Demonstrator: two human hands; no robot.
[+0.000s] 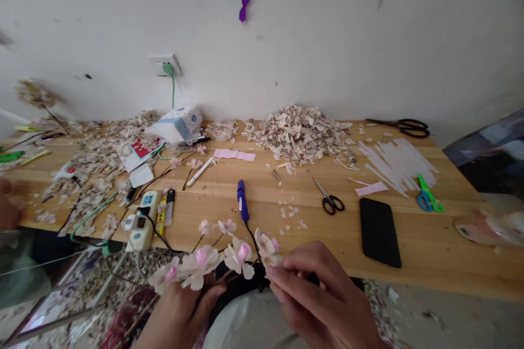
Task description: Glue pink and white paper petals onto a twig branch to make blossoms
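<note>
My left hand [180, 308] is closed round the stem of a branch of pale pink paper flowers [204, 264], held just in front of the near table edge. My right hand [323, 300] pinches the rightmost blossom [267, 246] of that branch between thumb and fingertips. A purple glue gun [242, 200] lies on the wooden table [429, 240] just beyond the flowers, its black cord running down towards my lap.
Small black scissors [331, 199], a black phone [379, 232], green-blue scissors [428, 196], large black scissors [403, 126], white strips [395, 161] and a heap of paper scraps [298, 133] lie on the table. A power strip [143, 221] and cables sit left. Another person's hand [8, 207] shows at far left.
</note>
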